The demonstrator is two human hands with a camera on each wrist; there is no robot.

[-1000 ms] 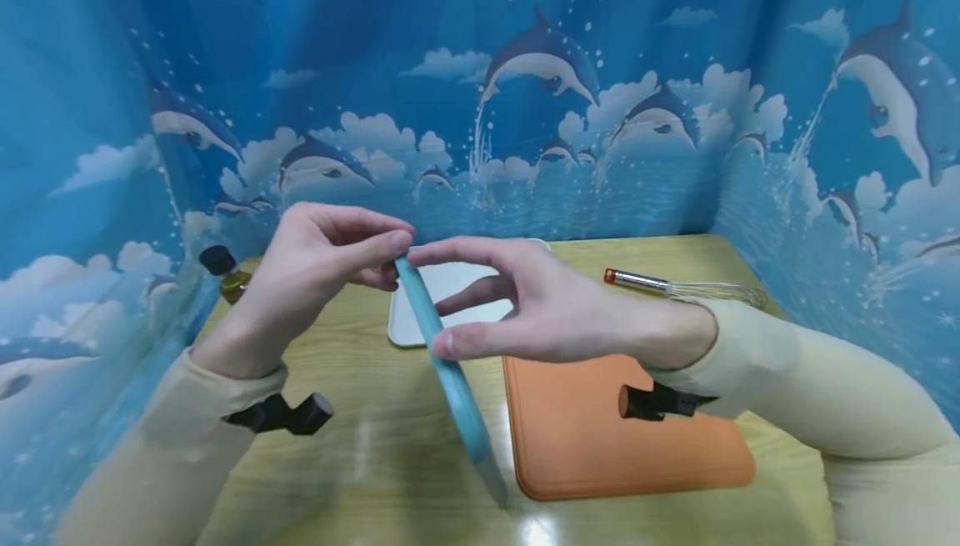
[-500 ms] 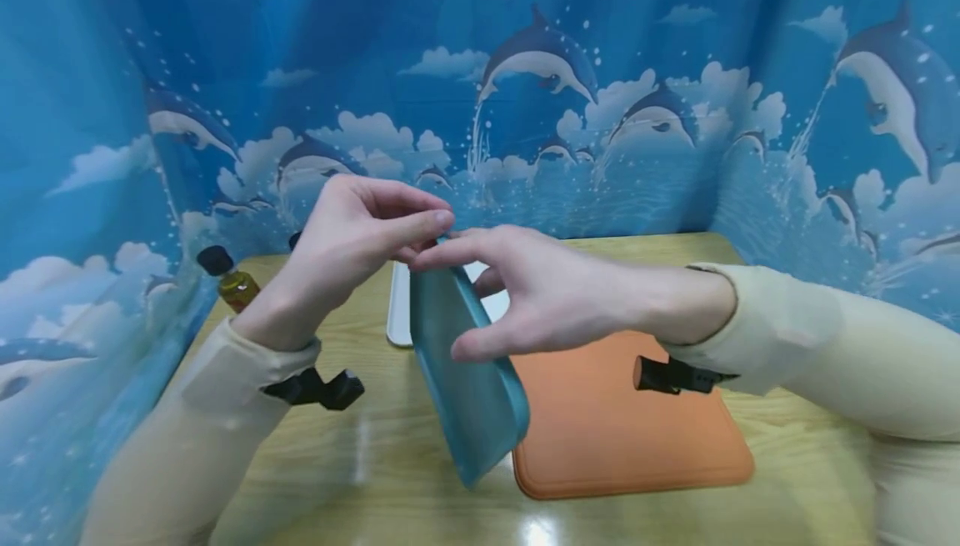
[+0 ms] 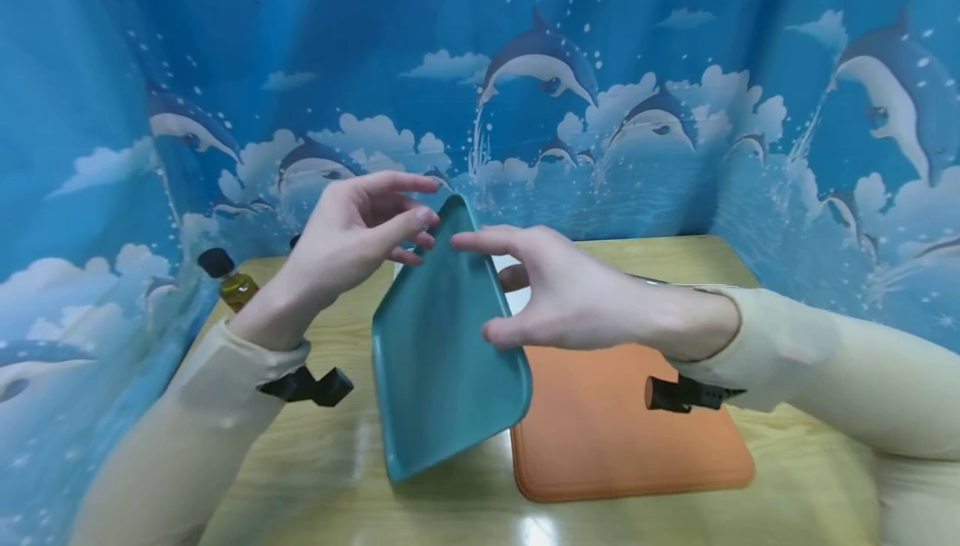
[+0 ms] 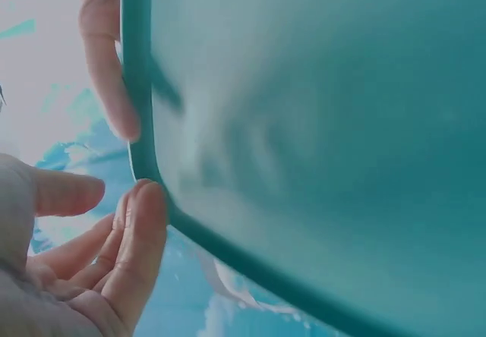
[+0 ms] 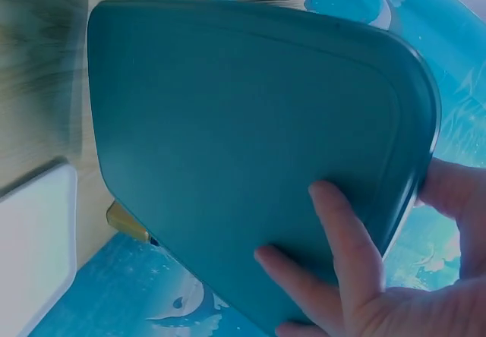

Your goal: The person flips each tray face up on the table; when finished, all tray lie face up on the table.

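Observation:
A teal rectangular tray (image 3: 442, 363) with a raised rim is held up on a slant above the table, one corner pointing upward. My right hand (image 3: 577, 296) grips its right edge. In the right wrist view, fingers (image 5: 345, 246) of that hand spread over the tray's underside (image 5: 243, 117), with one digit round the rim. My left hand (image 3: 352, 237) is at the tray's upper left edge, its fingers loosened. The left wrist view shows my left hand (image 4: 91, 253) with fingertips right at the tray's corner and the thumb apart.
An orange tray-like board (image 3: 630, 438) lies on the wooden table (image 3: 300, 479) at right. Behind the teal tray is a white tray (image 5: 34, 238), mostly hidden in the head view. A black-capped bottle (image 3: 238, 288) stands back left. A dolphin-print curtain (image 3: 450, 71) surrounds the table.
The teal tray has turned from edge-on to showing its broad inner face. My left hand has moved right and slightly up, and its fingers have loosened from the rim.

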